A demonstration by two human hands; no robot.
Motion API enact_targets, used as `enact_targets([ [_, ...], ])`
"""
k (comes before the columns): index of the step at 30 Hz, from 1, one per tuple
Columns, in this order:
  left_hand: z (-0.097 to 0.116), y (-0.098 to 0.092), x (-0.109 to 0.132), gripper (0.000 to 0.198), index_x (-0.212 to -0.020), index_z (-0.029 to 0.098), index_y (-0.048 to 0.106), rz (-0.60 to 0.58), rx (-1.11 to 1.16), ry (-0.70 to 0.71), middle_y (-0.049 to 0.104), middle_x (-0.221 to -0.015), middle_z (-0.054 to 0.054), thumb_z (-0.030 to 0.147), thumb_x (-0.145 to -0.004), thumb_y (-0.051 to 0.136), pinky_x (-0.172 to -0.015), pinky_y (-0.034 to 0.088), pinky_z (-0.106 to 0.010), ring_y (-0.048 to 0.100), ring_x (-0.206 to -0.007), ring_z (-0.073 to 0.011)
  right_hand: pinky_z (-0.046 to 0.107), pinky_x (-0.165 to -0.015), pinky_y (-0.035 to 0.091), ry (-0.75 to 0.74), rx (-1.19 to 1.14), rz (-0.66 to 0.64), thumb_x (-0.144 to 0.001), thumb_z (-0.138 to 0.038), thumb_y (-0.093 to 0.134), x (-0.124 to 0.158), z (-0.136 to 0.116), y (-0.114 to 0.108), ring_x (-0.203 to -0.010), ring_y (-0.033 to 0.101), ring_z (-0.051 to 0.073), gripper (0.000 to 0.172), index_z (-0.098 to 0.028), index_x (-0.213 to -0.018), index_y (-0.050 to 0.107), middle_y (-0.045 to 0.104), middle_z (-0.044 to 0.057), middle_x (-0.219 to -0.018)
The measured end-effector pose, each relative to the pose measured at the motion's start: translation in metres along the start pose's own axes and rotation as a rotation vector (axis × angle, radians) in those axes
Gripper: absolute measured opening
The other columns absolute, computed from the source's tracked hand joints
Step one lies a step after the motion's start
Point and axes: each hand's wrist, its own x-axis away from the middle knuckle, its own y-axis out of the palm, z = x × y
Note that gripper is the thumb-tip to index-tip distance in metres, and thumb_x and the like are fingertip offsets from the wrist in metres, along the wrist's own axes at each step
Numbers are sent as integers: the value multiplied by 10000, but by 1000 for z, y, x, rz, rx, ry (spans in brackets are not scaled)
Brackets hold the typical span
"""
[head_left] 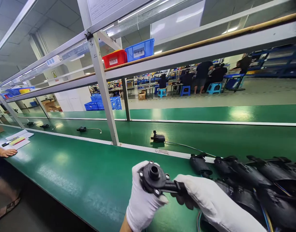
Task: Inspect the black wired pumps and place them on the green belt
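A black water pump (155,178) with a round open port and several screws on its face is held in my left hand (144,201), which wears a white glove. My right hand (208,196), also white-gloved, is closed around the end of the pump's side pipe (170,186); whether it holds a further small part there is hidden. Several black pumps (250,170) with coloured wires lie in rows on the green bench at the right, partly under and beside my right forearm. Beyond my hands, one pump (158,138) with a thin cable lies on the green strip.
Smaller pumps (81,129) lie farther left on the strip. A white post (104,87) rises from the rail (148,149). Red (114,59) and blue (139,50) bins stand on the overhead shelf. A person's hand (8,153) rests near papers (18,138) at the left.
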Motion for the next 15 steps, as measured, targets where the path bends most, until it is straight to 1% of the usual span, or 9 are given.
enact_targets([
  [1,-3,1,2,837,-1219,265,483,29,-66,70,621,-1205,-96,530,-552,914,-819,576,-367,682,-932,-231,240,-489,408,0,-33,-4,-1014,-624,205,0,3,1,-471,505,136,675,-192,-644,569,588,27,-557],
  [3,-9,2,7,820,-1258,316,454,97,-145,197,594,-1243,-84,386,-596,933,-787,599,-379,689,-946,-237,241,-495,403,-15,-94,-22,-1004,-673,172,1,7,4,-480,487,134,695,-192,-688,562,573,21,-581],
  [4,-13,3,10,791,-1251,326,464,141,-166,244,604,-1221,-77,322,-611,929,-737,610,-362,693,-937,-240,241,-501,400,-37,-116,-33,-996,-694,174,1,9,6,-495,490,135,693,-193,-712,560,577,19,-599],
  [6,-19,4,13,720,-1220,336,496,220,-160,271,634,-1165,-66,252,-635,908,-599,610,-299,698,-920,-246,243,-522,392,-70,-125,-42,-994,-704,185,2,12,8,-537,508,141,676,-194,-747,554,588,18,-630],
  [8,-23,5,16,637,-1198,357,503,245,-71,229,651,-1145,-55,285,-684,873,-464,568,-243,704,-869,-240,248,-542,388,-86,-114,-39,-1001,-695,184,3,14,10,-575,521,147,665,-193,-757,546,599,22,-655],
  [10,-24,5,18,636,-1200,389,477,250,31,128,650,-1159,-39,315,-698,859,-386,526,-220,701,-796,-223,251,-546,390,-91,-112,-38,-994,-708,147,2,13,10,-583,521,148,692,-192,-754,541,600,24,-658],
  [13,-21,5,19,747,-1234,396,426,277,115,-69,635,-1175,-44,249,-659,879,-413,523,-222,687,-759,-206,254,-541,404,-98,-118,-25,-969,-739,71,0,8,9,-561,517,146,752,-192,-732,528,588,25,-638],
  [15,-19,5,16,842,-1257,382,421,270,159,-151,625,-1182,-61,221,-592,911,-451,521,-234,677,-751,-205,254,-537,411,-93,-122,-14,-971,-733,59,-2,5,7,-548,516,143,754,-192,-716,519,577,21,-627],
])
